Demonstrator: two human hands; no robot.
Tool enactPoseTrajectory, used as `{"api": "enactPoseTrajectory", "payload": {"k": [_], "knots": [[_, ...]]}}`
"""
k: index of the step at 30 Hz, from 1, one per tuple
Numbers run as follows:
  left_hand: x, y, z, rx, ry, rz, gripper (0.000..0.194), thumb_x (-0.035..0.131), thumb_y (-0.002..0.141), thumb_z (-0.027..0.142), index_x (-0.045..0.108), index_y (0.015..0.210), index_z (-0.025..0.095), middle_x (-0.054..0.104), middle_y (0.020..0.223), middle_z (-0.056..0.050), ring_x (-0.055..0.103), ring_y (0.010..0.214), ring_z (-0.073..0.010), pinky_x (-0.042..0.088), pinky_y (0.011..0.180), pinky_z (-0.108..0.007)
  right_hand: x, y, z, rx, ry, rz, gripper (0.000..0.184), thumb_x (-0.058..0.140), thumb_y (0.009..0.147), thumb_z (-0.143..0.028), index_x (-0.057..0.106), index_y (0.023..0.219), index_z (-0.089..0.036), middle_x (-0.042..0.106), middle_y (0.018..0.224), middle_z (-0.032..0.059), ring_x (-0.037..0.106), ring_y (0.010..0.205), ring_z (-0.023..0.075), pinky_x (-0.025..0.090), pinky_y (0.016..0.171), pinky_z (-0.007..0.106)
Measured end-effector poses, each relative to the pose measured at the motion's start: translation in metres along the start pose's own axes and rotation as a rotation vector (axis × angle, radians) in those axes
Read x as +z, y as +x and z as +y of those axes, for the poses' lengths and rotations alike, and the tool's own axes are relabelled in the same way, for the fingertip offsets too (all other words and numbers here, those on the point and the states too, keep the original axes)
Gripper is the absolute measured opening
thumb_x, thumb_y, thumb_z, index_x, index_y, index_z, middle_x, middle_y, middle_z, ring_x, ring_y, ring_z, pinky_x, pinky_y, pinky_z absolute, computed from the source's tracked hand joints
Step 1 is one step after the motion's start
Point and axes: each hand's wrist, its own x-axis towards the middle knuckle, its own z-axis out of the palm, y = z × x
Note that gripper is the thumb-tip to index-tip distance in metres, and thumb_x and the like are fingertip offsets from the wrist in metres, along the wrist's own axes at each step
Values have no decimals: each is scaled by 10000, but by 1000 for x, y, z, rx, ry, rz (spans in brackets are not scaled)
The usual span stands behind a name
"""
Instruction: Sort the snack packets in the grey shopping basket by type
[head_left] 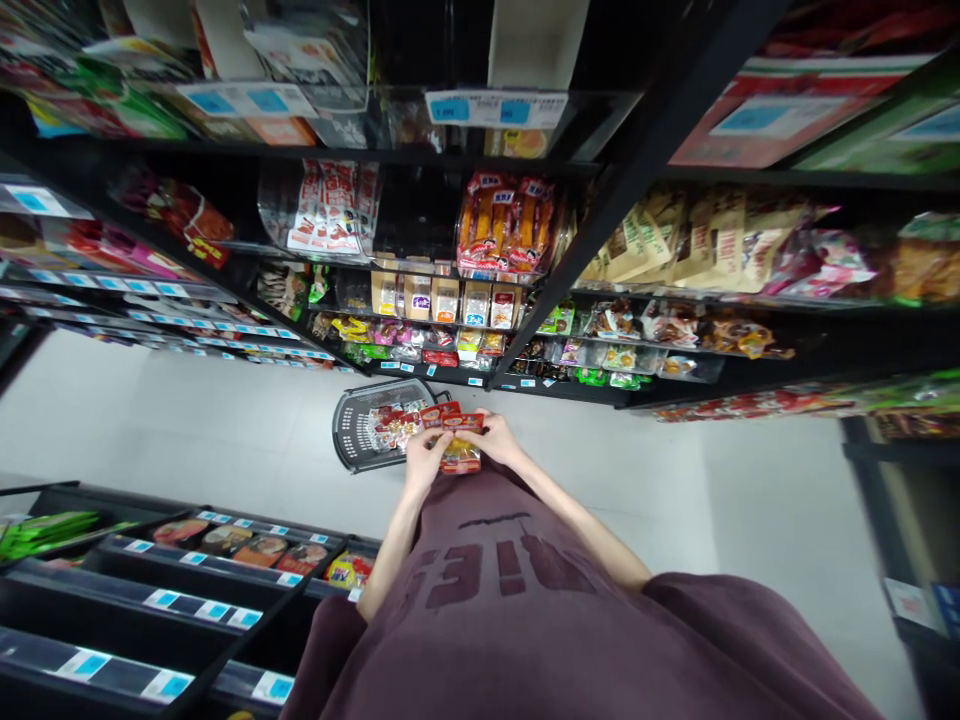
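Just in front of my body, both hands hold small red-and-yellow snack packets (462, 456). My left hand (427, 452) pinches them from the left, thumb over the front. From the right, my right hand (491, 438) grips them with its thumb on the front and fingers behind. Another red packet (438, 413) shows just behind the front ones; whether a hand holds it too, I cannot tell. Below and to the left, a dark plastic shopping basket (346, 432) stands on the floor with several small snack packets (394, 425) inside.
Store shelves (420, 268) with bagged snacks rise ahead, including packs of orange sticks (506, 225) and beige bags (709, 235). A lower shelf unit (135, 580) with price labels stands behind on the left. Pale floor (637, 460) runs between them.
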Motion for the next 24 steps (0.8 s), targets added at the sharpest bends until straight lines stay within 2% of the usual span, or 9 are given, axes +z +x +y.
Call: {"api": "enactPoseTrajectory", "payload": {"k": [3,9,13,18,24], "knots": [[3,-1,-3,-10,11,6,239,740,775,414,785,826,186,752,876,-67,672,843,-203,499,793,-302,-1,1,0,21,-46,3,322,736,807,-482,721,695,-180,533,744,-4,532,647,132,417,615,256],[3,1,-3,-16,35,-14,263,748,763,428,786,834,178,753,879,-74,673,824,-199,506,775,-297,-5,4,-5,-26,-107,-32,316,688,845,-476,716,719,-188,565,768,5,568,698,156,448,665,265],[1,4,0,0,80,-41,229,769,738,409,785,774,183,741,822,-65,663,783,-199,496,740,-290,-6,3,-6,-14,-106,-25,311,697,841,-484,719,733,-194,594,778,9,593,715,165,458,678,271],[2,6,2,30,123,4,193,736,767,386,756,712,203,703,767,-31,633,754,-189,467,751,-292,-4,2,-2,-25,-77,9,311,729,822,-502,771,746,-204,623,788,27,594,722,168,456,673,277],[2,5,0,18,109,35,252,713,793,425,717,687,197,673,756,-26,608,758,-185,449,731,-281,-5,6,1,-31,-55,-34,299,724,832,-510,799,806,-221,679,885,51,635,826,192,485,732,300]]}}
